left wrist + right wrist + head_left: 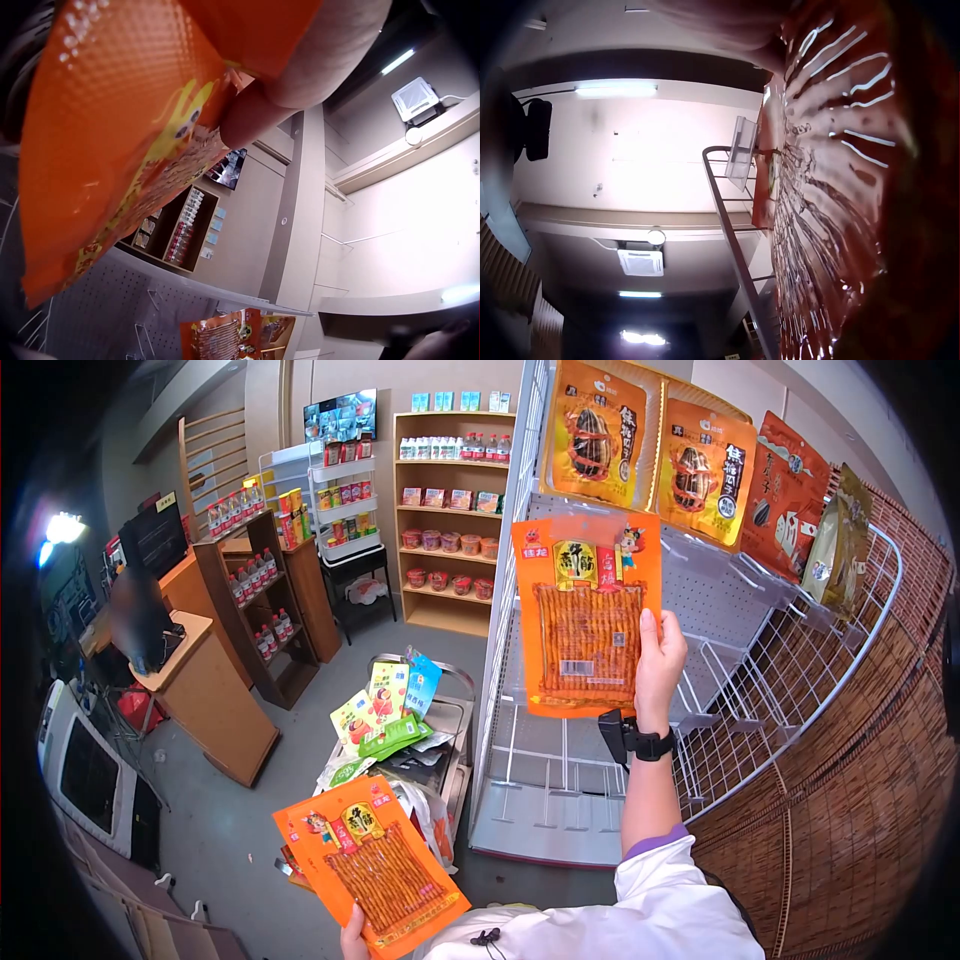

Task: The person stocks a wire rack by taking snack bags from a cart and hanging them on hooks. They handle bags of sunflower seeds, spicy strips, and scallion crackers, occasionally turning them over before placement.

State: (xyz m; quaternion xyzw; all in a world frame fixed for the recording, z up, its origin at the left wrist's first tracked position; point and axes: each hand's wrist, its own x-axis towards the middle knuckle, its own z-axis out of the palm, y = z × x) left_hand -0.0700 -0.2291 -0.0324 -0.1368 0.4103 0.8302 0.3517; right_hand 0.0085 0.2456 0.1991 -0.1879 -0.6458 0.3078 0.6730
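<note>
My right hand [660,665] pinches the right edge of an orange snack pack [585,625] with brown sticks showing through its window. This pack is upright in front of the pegboard rack [700,580], its top overlapping the lower edge of the hanging seed packs [595,435]. Low at the front, my left hand [354,938] grips the bottom corner of a matching orange pack [385,860], tilted and held over the cart side. In the left wrist view, fingers [300,75] press on the orange film [97,150]. Glossy wrapping [832,172] fills the right of the right wrist view.
A metal cart [455,730] carries several green, white and blue packs [390,700] and a plastic bag. Wire hooks [560,815] stick out from the lower rack. Behind stand a wooden shelf [455,510] of drinks and tubs, a counter [205,690] and a seated person [140,620].
</note>
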